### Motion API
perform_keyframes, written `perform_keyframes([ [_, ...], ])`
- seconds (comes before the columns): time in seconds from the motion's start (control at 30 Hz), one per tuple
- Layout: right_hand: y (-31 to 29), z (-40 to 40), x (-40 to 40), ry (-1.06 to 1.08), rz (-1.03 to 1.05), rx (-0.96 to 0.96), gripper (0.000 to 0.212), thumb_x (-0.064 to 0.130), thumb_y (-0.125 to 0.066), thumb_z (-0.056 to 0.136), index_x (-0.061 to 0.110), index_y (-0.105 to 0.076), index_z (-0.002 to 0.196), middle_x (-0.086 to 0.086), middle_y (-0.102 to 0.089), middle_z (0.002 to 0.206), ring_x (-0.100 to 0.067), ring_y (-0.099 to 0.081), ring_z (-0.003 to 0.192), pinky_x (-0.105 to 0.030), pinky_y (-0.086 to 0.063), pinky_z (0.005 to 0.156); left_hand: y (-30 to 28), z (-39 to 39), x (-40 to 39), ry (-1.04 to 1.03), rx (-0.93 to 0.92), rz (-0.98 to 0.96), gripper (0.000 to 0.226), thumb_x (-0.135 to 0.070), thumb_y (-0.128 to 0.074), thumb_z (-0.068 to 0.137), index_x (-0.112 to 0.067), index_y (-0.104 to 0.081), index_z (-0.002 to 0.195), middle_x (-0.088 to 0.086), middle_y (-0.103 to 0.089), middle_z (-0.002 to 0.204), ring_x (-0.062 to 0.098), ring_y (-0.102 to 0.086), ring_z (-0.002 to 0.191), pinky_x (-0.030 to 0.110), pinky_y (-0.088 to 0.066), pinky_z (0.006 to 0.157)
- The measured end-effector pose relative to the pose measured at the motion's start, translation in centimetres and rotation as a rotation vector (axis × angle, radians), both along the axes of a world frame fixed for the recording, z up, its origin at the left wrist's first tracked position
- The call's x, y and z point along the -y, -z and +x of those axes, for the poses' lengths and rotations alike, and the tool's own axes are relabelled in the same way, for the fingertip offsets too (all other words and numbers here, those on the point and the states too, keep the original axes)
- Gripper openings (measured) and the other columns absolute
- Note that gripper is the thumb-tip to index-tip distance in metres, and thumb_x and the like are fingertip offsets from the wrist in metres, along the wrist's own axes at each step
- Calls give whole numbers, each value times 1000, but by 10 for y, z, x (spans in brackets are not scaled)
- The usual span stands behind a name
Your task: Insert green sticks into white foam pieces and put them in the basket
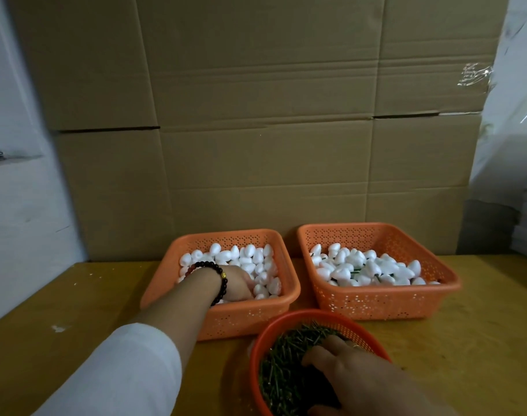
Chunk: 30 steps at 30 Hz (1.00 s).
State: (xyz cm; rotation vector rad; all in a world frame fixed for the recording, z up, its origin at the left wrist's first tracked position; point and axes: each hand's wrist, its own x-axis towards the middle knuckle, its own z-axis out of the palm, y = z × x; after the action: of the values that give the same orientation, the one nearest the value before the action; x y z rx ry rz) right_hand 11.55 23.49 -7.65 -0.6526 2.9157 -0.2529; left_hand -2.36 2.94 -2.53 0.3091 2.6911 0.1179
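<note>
From the head camera, the left hand is dipped among plain white foam pieces in the left orange basket, its fingers buried, so I cannot tell its grip. The right hand lies with relaxed fingers on green sticks in the round red basket. The right orange basket holds foam pieces with sticks in them; all 3 baskets stand on a yellow table.
</note>
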Motion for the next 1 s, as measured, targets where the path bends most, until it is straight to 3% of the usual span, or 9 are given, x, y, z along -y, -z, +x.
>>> perform_keyframes([
  [0.07,2,0,1,-13,13,24,62,55,-58,87,42,-30,140,7,-36,137,-16,-36,131,-38,-37,108,3,-2,-2,19,11,-62,41,-34,-45,99,-22,-50,138,4,-44,144,21,-45,126,31,-36,97],
  [0.2,3,-3,0,-30,8,34,60,51,-58,88,42,-31,141,6,-36,139,-17,-34,134,-40,-35,110,10,-6,-4,54,9,-165,40,-22,-35,103,-16,-46,141,8,-43,145,24,-42,130,33,-35,105],
  [0.43,2,-3,2,-49,-33,-14,48,42,-58,90,35,-39,134,4,-46,127,-15,-48,122,-34,-41,103,12,-11,-4,73,-21,-257,40,-34,-38,102,-17,-51,137,6,-47,141,23,-42,129,34,-35,103],
  [0.7,0,3,7,0,-60,-124,41,47,-50,93,34,-44,131,7,-48,128,-15,-53,117,-32,-48,94,23,-22,-3,42,-32,-301,39,-23,-38,102,-15,-47,140,7,-46,142,23,-45,127,30,-36,102],
  [0.83,-1,5,6,38,-120,-181,30,46,-48,94,34,-48,121,11,-52,122,-12,-56,111,-31,-49,89,33,-32,0,-5,-33,-297,36,-21,-42,101,-9,-55,132,5,-55,124,18,-49,106,28,-39,95],
  [0.9,-2,7,6,59,-158,-211,27,47,-48,94,36,-49,118,15,-53,119,-9,-57,107,-30,-50,88,34,-32,0,-8,-26,-276,36,-18,-39,102,-6,-55,131,3,-50,111,16,-45,98,25,-36,86],
  [1.0,-2,9,7,90,-196,-247,24,46,-47,94,38,-49,116,18,-53,117,-6,-57,104,-28,-49,86,29,-27,-2,-18,-18,-267,38,-16,-38,103,-5,-50,136,10,-52,128,21,-50,114,26,-38,94],
])
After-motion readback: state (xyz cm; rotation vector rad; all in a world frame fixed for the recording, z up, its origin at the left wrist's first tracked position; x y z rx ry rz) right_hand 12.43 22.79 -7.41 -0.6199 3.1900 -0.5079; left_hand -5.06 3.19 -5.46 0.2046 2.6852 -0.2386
